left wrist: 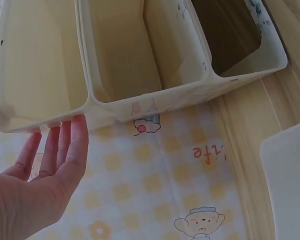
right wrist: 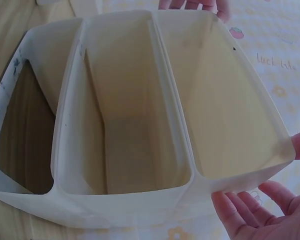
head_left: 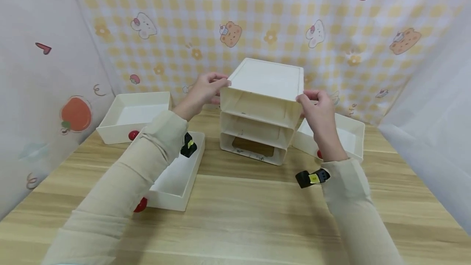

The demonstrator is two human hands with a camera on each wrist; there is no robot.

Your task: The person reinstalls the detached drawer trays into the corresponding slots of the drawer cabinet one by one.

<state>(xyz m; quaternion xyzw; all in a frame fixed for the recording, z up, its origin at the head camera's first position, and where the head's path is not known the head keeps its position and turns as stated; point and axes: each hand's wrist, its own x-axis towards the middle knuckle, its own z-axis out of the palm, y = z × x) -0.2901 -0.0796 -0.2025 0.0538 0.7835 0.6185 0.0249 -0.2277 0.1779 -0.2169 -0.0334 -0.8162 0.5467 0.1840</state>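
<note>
While upright, the cream frame (head_left: 262,111) between both hands (head_left: 204,92) (head_left: 319,111).

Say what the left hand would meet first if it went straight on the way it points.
Most likely the white open-fronted cabinet: the left hand points toward it and touches its upper left edge, though exact depth is hard to judge.

Place: cloth-screened tabletop booth; whether home or studio, cannot tell
Worktop (head_left: 243,224): wood-grain surface
Checked cloth (head_left: 272,15): yellow and white, printed bears and strawberries, along the far edge
Pale cloths (head_left: 434,81): beside left and right edges
</note>
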